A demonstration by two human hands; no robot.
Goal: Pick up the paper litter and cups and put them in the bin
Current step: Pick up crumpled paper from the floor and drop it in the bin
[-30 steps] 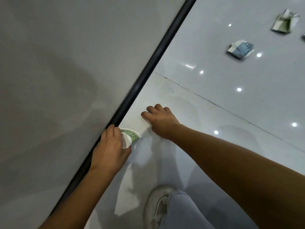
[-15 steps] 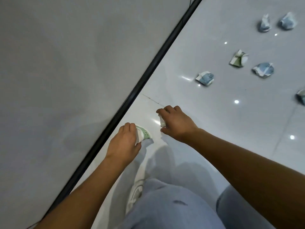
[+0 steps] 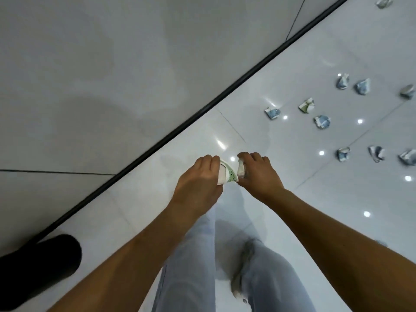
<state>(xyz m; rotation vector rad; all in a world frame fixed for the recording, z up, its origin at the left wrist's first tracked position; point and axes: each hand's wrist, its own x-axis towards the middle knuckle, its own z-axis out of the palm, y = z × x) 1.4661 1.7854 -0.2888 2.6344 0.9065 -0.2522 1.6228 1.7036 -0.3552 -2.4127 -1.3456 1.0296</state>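
My left hand (image 3: 198, 179) grips a crushed green-and-white paper cup (image 3: 227, 174), held above the glossy white floor. My right hand (image 3: 258, 174) holds a small white crumpled piece (image 3: 241, 169), mostly hidden by its fingers. The two hands are close together in the middle of the view, their loads almost touching. Several crumpled blue and green cups lie on the floor at the right, among them a blue one (image 3: 272, 113), a green one (image 3: 306, 105) and another blue one (image 3: 322, 121). A black bin (image 3: 38, 266) stands at the lower left by the wall.
A grey wall (image 3: 112, 75) with a black skirting strip (image 3: 202, 113) runs diagonally along the left. My legs in light jeans (image 3: 265, 278) and a shoe (image 3: 238, 287) are below the hands. Ceiling lights reflect in the floor tiles.
I have risen from the floor and both hands lifted with their litter and came together. The view widened, showing more cups at the right and the black bin at the lower left.
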